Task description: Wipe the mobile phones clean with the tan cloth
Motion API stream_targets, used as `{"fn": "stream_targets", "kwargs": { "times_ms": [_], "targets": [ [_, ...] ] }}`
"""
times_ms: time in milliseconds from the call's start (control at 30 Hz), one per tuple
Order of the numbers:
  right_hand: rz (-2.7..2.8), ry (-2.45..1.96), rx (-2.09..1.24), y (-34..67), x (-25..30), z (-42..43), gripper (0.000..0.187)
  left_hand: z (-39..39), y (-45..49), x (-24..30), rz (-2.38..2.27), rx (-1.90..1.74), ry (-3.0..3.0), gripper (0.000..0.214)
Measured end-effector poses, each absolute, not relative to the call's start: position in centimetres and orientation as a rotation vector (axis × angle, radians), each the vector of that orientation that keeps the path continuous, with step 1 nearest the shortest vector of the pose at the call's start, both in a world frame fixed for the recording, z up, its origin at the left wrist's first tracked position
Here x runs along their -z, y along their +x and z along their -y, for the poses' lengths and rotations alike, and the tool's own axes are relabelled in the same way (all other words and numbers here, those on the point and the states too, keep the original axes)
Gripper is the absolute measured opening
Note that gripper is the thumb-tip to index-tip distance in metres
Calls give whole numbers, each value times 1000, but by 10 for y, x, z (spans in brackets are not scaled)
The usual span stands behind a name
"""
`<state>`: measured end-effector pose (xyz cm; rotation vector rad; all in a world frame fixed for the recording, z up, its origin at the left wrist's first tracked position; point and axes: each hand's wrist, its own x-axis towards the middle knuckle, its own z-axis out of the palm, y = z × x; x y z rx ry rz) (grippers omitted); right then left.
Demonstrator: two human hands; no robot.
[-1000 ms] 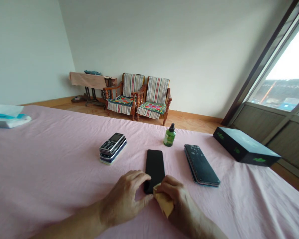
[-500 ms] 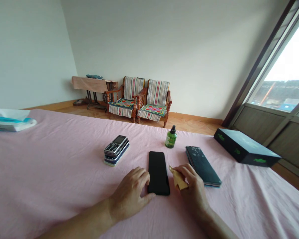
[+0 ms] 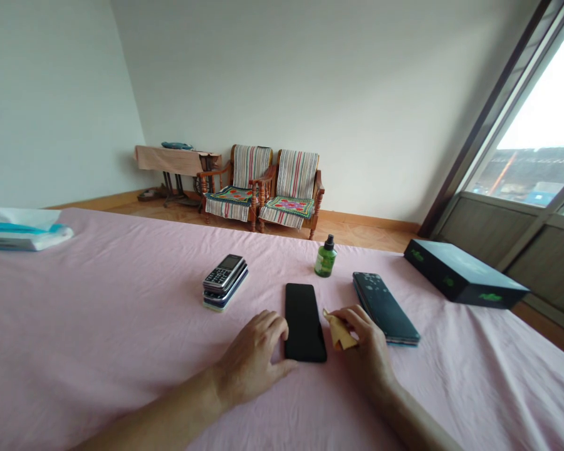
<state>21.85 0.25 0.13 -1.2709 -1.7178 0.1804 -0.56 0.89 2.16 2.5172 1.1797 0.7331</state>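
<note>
A black smartphone [image 3: 304,322] lies flat, screen up, on the pink cloth. At its lower left, my left hand [image 3: 258,351] steadies it, with curled fingers at the left edge and the thumb by the bottom corner. My right hand [image 3: 364,341] pinches a folded yellow cloth [image 3: 341,333] just right of the phone, apart from the screen. Beyond the right fingers lies a stack of dark smartphones [image 3: 385,310], the top one spotted with pale marks. A keypad phone [image 3: 224,274] tops another stack to the left. Behind the smartphone stands a green spray bottle [image 3: 326,260] with a black top.
The pink tablecloth [image 3: 136,300] is creased. At the far right sits a black box [image 3: 465,275] with green markings. A tissue pack [image 3: 23,237] rests at the left edge. Across the floor are two wooden armchairs [image 3: 291,181] and a covered sewing table [image 3: 169,160].
The view has shifted slightly, so the tabletop things appear a little to the right and higher. Both hands keep nearly the same place beside the smartphone, the right still pinching the cloth.
</note>
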Motion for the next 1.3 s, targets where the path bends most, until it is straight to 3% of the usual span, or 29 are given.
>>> {"fn": "stream_targets", "kwargs": {
  "times_ms": [400,600,967,1167,1300],
  "targets": [
    [1590,-1372,-366,196,-8,8,13,-6,1,-15,-1238,-841,2436,43],
    [1228,-1438,-835,199,-9,4,14,-5,5,-19,-1271,-849,2415,46],
    [955,-1306,-1184,195,-9,9,23,-2,6,-24,-1291,-810,2307,57],
    [857,-1037,-1308,192,-25,17,23,10,14,-28,-1124,-865,2233,26],
    [902,-987,-1306,191,-23,18,21,13,15,-32,-1067,-888,2111,38]
  ]
}}
